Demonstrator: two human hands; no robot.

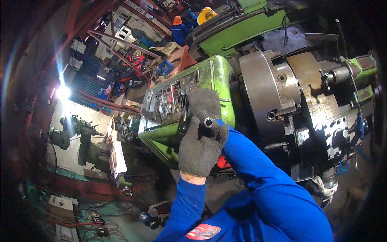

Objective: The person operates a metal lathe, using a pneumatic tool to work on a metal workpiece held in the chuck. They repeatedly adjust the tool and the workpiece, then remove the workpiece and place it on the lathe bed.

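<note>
My left hand [199, 153], in a dark grey knit glove, is closed around a metal socket [208, 122] whose round hollow end points up. Just beyond it, my right hand [204, 105], in a matching glove, reaches over the tool-covered top of a green lathe headstock [219, 70]. Its fingertips point toward the tools and are partly hidden, so I cannot tell whether they grip anything. Several wrenches and hex keys [169, 97] lie in a pile left of the right hand. A dark-handled tool [184, 121] lies beside both gloves.
Right of my arms stands a large lathe chuck [262, 88] with stepped jaws, with the carriage [332, 133] beyond it. A blue bin [164, 67] sits behind the headstock. Another person [178, 30] in blue with orange headwear is far back. A green machine [82, 137] stands at left.
</note>
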